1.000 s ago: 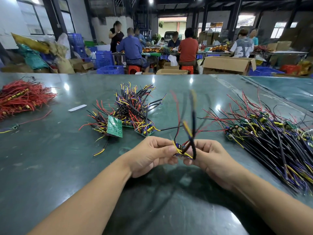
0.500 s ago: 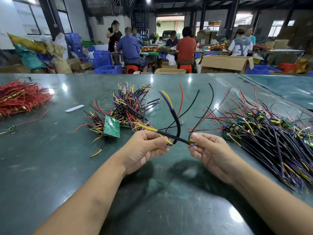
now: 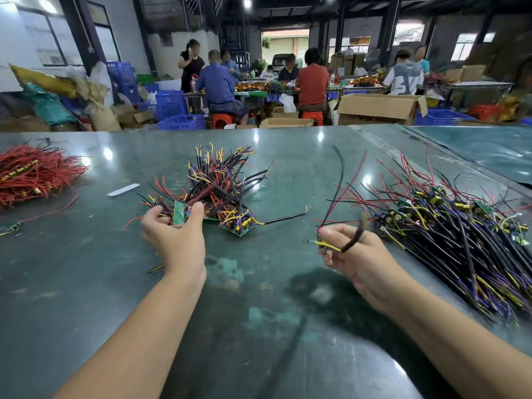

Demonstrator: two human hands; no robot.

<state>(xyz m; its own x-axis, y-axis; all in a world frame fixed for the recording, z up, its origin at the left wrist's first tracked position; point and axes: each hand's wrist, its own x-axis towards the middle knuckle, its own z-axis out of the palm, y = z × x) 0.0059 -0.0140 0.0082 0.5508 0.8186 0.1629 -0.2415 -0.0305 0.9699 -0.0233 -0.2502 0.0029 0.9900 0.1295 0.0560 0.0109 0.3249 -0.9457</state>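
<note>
1. Left hand [image 3: 175, 243]: the grip pinches a green circuit board [image 3: 179, 212] between thumb and fingers. The board is tipped up on edge at the near-left side of the middle heap [image 3: 221, 185] of wired boards, and its leads run into the tangle.
2. Right hand [image 3: 359, 254]: the grip is curled round a wired unit [image 3: 331, 246]. Yellow leads and a black cable loop stick out of the fist, and long black and red leads rise from it. It is held above the worktop [image 3: 259, 298], near the near-left end of the right heap [image 3: 460, 226]. I can't tell whether they touch.
3. Progress, as a judgement: units go one by one from the middle heap to the right heap. The right heap is much bigger and its cables lie roughly parallel, so most of the batch looks done.
4. Left to do, as a judgement: set down the wired unit, pull the green circuit board free of the tangle, then work through the rest of the middle heap.
5. Writing: nothing readable. The board face shows no legible print and the white strip [image 3: 123, 189] looks blank. The cardboard box [image 3: 377, 108] shows no label. The big print on the white shirt [image 3: 404, 80] at the back is too blurred to read.
6. Also on the worktop: a red wire heap [image 3: 31, 174] at far left and a stray small board [image 3: 11, 226] at the left edge.
</note>
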